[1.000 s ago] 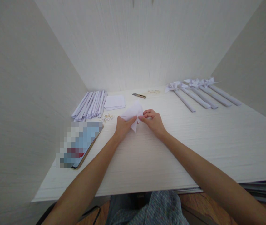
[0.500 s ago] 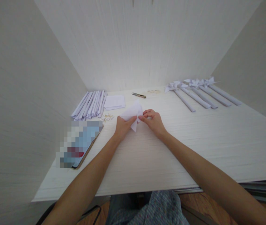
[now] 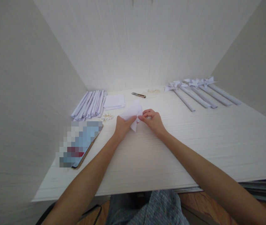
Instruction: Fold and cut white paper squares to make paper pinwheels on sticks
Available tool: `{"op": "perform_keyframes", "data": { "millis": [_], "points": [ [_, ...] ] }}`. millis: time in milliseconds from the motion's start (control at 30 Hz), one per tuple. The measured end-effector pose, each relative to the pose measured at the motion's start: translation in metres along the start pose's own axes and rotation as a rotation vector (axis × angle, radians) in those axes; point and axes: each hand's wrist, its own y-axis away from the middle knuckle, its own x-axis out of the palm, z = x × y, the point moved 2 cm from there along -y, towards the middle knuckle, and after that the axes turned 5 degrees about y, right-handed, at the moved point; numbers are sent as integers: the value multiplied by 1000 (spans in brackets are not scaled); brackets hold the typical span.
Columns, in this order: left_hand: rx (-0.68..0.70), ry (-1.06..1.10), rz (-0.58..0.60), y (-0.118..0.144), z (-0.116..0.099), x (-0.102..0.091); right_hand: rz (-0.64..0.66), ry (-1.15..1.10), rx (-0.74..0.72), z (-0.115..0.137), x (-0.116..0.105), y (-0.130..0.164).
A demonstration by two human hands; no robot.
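Note:
Between my hands, above the middle of the white table, is a folded piece of white paper [image 3: 133,110] with pointed flaps. My left hand [image 3: 123,125] grips it from the left, the thumb lying across its centre. From the right, my right hand [image 3: 153,121] pinches the paper near its middle with thumb and forefinger, the other fingers curled. A small dark red spot shows just below the pinch; what it is I cannot make out. Behind the hands lie thread snips [image 3: 139,95]. Left of my left hand is a small heap of whitish bits [image 3: 107,117].
Several rolled paper sticks [image 3: 91,104] are piled at the back left, beside a stack of white paper squares [image 3: 114,102]. A phone [image 3: 88,143] with a blurred screen lies at the left. Several paper pinwheels on sticks [image 3: 199,95] lie at the back right. Walls enclose the table on three sides.

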Motion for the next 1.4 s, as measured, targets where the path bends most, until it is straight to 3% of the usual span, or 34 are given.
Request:
{"op": "perform_keyframes", "data": {
  "millis": [1067,1233,1400],
  "points": [
    [29,-29,-65,3,-8,1,-49,-81,65,5,2,1],
    [-59,220,-133,3,-4,3,-170,-434,282,5,8,7],
    [-62,295,-117,7,-6,10,-75,-777,486,10,22,14]
  ]
}}
